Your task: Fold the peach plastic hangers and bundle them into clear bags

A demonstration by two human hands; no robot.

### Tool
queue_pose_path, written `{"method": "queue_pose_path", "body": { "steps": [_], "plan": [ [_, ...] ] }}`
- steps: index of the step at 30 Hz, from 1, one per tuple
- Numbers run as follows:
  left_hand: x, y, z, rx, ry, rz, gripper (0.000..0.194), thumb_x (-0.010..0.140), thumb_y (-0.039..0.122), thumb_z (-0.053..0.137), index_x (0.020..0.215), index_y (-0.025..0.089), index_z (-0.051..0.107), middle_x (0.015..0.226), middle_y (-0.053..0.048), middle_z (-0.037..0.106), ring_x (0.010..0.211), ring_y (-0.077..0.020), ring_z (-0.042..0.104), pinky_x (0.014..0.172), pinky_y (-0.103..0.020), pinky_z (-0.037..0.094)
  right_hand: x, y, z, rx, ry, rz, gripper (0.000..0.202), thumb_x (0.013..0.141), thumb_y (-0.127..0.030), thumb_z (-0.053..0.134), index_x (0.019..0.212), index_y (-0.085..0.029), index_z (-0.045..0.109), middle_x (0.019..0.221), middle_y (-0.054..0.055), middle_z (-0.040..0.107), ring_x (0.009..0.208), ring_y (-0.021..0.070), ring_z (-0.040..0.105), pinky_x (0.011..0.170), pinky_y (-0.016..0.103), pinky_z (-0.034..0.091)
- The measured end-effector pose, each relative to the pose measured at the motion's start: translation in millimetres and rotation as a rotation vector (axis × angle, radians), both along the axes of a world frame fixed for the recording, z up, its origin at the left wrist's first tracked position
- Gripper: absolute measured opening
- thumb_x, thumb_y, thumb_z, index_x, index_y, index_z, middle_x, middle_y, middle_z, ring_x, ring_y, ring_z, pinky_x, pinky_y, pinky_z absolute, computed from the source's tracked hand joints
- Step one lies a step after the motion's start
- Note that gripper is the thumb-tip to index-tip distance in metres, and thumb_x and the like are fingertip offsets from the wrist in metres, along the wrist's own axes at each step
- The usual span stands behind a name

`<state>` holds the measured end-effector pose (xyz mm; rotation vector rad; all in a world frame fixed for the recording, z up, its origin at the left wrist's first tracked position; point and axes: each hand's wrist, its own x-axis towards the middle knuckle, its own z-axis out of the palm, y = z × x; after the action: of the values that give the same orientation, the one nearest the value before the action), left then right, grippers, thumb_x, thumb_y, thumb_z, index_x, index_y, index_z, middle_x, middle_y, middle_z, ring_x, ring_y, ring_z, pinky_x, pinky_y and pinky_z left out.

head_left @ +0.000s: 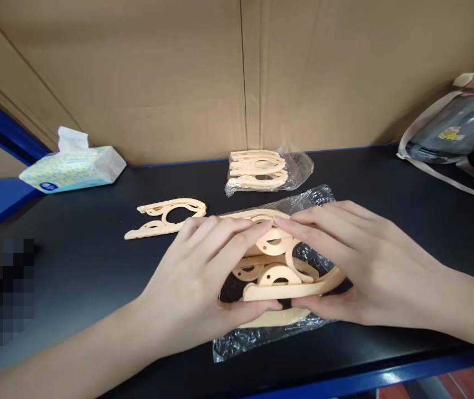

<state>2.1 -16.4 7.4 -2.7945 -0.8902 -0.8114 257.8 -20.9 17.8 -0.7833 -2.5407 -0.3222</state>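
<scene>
Both of my hands grip a cream plastic folding hanger [299, 289] in its folded state. The thumb of my left hand [207, 266] presses on its near edge, with the fingers over the far side. My right hand [361, 266] has the other end the same way, and the two index fingertips meet at the top. Beneath lies a clear plastic bag [237, 343], with another cream hanger [278, 318] partly showing on it; my hands hide much of both. To the left of my left hand, a folded cream hanger [191, 208] lies alone on the black table.
At the back of the black table [87, 244] sits a clear bag of several folded hangers [257, 169]. A tissue pack [75, 169] stands at the back left. On the right is a transparent bottle [457, 127] with a strap. A cardboard panel [158, 77] closes off the back.
</scene>
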Motion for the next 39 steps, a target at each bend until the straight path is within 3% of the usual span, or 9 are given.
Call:
{"method": "queue_pose_path", "body": {
  "steps": [3,5,9,12,14,21,25,29,39],
  "plan": [
    [-4,4,-1.7,-0.177,0.018,0.006,0.086,0.093,0.061,0.065,0.157,0.019,0.026,0.146,-0.013,0.055,0.13,-0.0302,0.054,0.107,-0.041,0.045,13,3,10.4,-0.046,-0.015,-0.078,0.064,0.089,-0.049,0.064,0.14,-0.014,0.051,0.12,0.016,0.068,0.104,0.0336,0.064,0.086,0.047,0.052],
    [-10,7,0.1,-0.33,0.021,0.006,0.099,0.089,0.062,0.069,0.161,0.023,0.014,0.157,-0.013,0.043,0.141,-0.0321,0.046,0.112,-0.044,0.045,36,9,21.3,-0.085,-0.023,-0.219,0.063,0.088,-0.054,0.062,0.14,-0.021,0.05,0.123,0.014,0.066,0.104,0.0337,0.063,0.088,0.049,0.049],
    [-24,8,5.1,-0.51,0.116,-0.012,0.106,0.082,0.066,0.074,0.162,0.035,0.012,0.172,-0.007,0.016,0.157,-0.0352,0.019,0.121,-0.053,0.037,96,29,34.9,-0.212,-0.124,-0.536,0.061,0.089,-0.062,0.059,0.137,-0.025,0.053,0.112,0.013,0.065,0.096,0.0314,0.062,0.083,0.048,0.048],
    [-31,5,3.5,-0.55,0.204,0.025,0.121,0.069,0.065,0.086,0.162,0.039,0.012,0.173,-0.005,0.011,0.158,-0.0387,0.01,0.12,-0.059,0.036,125,39,32.0,-0.382,-0.139,-0.611,0.059,0.084,-0.062,0.064,0.132,-0.028,0.057,0.112,0.011,0.067,0.095,0.0295,0.065,0.08,0.045,0.05],
    [-33,6,0.4,-0.554,0.228,0.048,0.124,0.065,0.065,0.088,0.162,0.039,0.015,0.173,-0.006,0.011,0.157,-0.0398,0.01,0.119,-0.06,0.036,129,41,26.8,-0.459,-0.141,-0.584,0.058,0.08,-0.062,0.068,0.128,-0.03,0.06,0.112,0.009,0.069,0.096,0.0291,0.066,0.079,0.044,0.052],
    [-42,18,-3.7,-0.612,0.32,-0.057,0.113,0.08,0.073,0.071,0.164,0.037,0.005,0.173,-0.007,0.004,0.157,-0.039,0.006,0.12,-0.061,0.035,116,30,16.2,-0.486,-0.138,-0.417,0.058,0.076,-0.052,0.074,0.129,-0.035,0.061,0.121,0.01,0.068,0.107,0.0356,0.064,0.086,0.051,0.052],
    [-42,21,-1.5,-0.613,0.32,-0.072,0.112,0.082,0.068,0.073,0.164,0.038,0.003,0.173,-0.008,0.003,0.157,-0.039,0.005,0.12,-0.061,0.034,113,22,19.5,-0.457,-0.097,-0.343,0.067,0.066,-0.051,0.079,0.129,-0.042,0.059,0.115,0.007,0.07,0.1,0.0366,0.065,0.077,0.049,0.053],
    [-42,22,-2.1,-0.629,0.338,-0.048,0.112,0.081,0.069,0.073,0.164,0.037,0.003,0.173,-0.009,0.003,0.157,-0.0394,0.006,0.12,-0.063,0.032,102,16,22.9,-0.483,-0.155,-0.437,0.055,0.072,-0.043,0.077,0.124,-0.04,0.061,0.114,0.008,0.069,0.106,0.0342,0.063,0.085,0.05,0.052],
    [-40,37,-9.9,-0.56,0.217,-0.084,0.108,0.079,0.064,0.078,0.163,0.035,0.017,0.171,-0.011,0.016,0.157,-0.0376,0.016,0.123,-0.058,0.03,77,22,14.0,-0.578,-0.192,-0.185,0.06,0.077,-0.045,0.075,0.134,-0.035,0.061,0.125,0.006,0.068,0.114,0.0335,0.061,0.091,0.047,0.052]
  ]
}}
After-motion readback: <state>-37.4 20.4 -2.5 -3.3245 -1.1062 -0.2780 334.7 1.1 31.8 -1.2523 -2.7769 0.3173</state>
